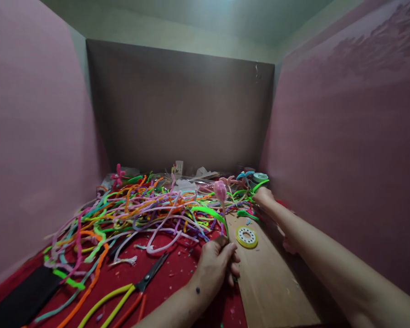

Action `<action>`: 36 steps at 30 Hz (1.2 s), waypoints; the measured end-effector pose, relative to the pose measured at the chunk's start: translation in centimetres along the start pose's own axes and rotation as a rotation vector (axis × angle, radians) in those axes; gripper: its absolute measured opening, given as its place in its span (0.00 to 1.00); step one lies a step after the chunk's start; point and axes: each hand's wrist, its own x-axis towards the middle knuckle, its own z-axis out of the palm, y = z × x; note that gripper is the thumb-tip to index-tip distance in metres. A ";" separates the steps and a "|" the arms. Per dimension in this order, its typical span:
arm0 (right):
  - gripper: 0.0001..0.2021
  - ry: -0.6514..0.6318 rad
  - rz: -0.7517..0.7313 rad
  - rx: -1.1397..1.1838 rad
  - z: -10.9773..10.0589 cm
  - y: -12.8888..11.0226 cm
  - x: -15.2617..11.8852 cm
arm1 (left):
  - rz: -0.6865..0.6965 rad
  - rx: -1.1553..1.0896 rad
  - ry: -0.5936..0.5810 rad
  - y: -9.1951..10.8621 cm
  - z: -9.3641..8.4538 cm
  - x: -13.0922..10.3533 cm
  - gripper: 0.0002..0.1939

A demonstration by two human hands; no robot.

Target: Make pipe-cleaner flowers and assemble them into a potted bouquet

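My left hand (218, 262) is closed around the lower stem of a pipe-cleaner flower, held upright near the middle. The flower has a fuzzy pink bud (220, 191) and a bright green leaf (208, 211) that curves out to the left. My right hand (263, 198) reaches to the far right, among green pipe-cleaner pieces (248, 214) and beside a pale green round item (260, 177). Its fingers are mostly hidden, so their grip does not show. A yellow tape roll (247, 237) with a white core lies between my hands on the wooden board (273, 282).
A tangled heap of coloured pipe cleaners (157, 207) covers the back and left of the red cloth (164, 282). Scissors (145, 279) with yellow and red handles lie at the front. A black flat item (23, 296) is at left. Pink walls (355, 150) flank both sides.
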 end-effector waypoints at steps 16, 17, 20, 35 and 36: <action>0.14 -0.474 -0.428 0.760 -4.0 -4.1 -17.0 | 0.337 0.166 0.197 3.9 -1.7 -0.2 0.15; 0.14 -0.482 -0.446 0.800 -3.7 -4.2 -17.6 | 0.346 0.162 0.184 4.1 -1.8 -0.3 0.15; 0.15 -0.451 -0.479 0.819 -2.9 -4.4 -18.2 | 0.335 0.199 0.163 4.1 -1.9 -0.3 0.15; 0.09 -0.695 -0.331 1.229 -0.2 -3.1 -16.8 | 0.275 0.244 0.097 3.5 -2.5 0.3 0.13; 0.09 -0.722 -0.316 1.251 -0.2 -3.1 -16.8 | 0.285 0.230 0.087 3.3 -2.6 0.3 0.12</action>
